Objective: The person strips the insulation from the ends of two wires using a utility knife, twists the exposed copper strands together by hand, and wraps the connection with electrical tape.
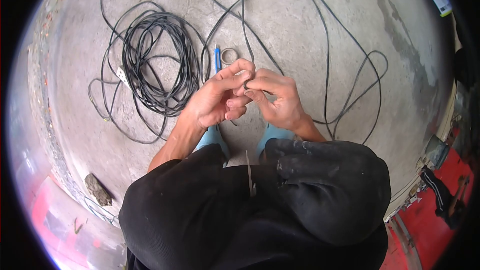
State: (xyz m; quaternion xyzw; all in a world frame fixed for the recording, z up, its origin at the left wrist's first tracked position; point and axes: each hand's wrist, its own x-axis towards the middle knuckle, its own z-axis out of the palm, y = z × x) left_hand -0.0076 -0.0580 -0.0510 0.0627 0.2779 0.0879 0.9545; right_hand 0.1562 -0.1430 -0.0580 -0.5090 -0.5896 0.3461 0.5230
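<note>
My left hand (215, 95) and my right hand (280, 96) meet in front of me, above the floor between my feet. Both are closed, with fingertips pinched together on a black cable (251, 50). This cable comes down from the loose loops ahead of me and passes into my fingers. Only a small dark bit of it shows between the fingertips; the rest there is hidden. Just beyond my left hand, a blue utility knife (217, 60) lies on the concrete beside a roll of tape (229, 56).
A big coil of black cable (131, 65) lies to the left, with a white power strip (122, 76) at its edge. Loose cable loops (327, 65) spread across the right. A rock (98, 190) sits at lower left. Red sheeting (457, 157) with tools borders the right.
</note>
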